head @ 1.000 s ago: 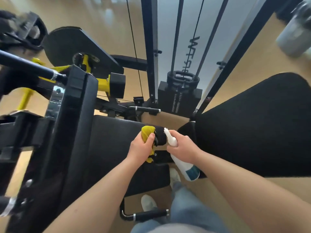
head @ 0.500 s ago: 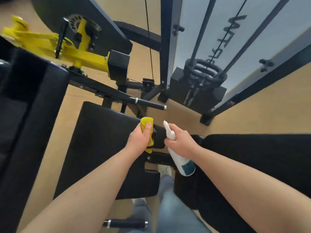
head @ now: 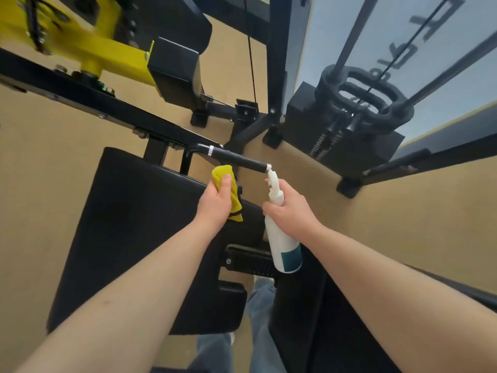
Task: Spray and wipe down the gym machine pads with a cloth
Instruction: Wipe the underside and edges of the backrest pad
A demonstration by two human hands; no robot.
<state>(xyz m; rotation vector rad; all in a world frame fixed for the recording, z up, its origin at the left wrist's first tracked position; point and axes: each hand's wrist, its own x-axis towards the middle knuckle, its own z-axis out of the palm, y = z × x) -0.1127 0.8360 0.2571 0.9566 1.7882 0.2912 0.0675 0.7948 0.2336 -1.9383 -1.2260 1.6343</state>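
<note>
Head view looked steeply down at a black gym machine standing on a tan floor. The left hand held a yellow cloth, bunched up, with the thumb laid over its top and the fingers curled beneath it, so that the cloth was gripped rather than lying loose. The cloth sat at the far right corner of the wide black seat pad; whether it pressed on the pad or hung just above it could not be told. The right hand gripped a white spray bottle with a teal label, its fingers wrapped round the neck just below the spray head. The bottle tilted with its base toward the person, and its nozzle pointed away, just beside the chrome-capped end of a black handle that jutted out above the pad's far edge. A second dark pad lay below and right of the bottle. Between the two pads, legs in blue jeans showed. Farther off stood the weight stack with its guide rods, and a yellow lever arm crossed the upper left.
</note>
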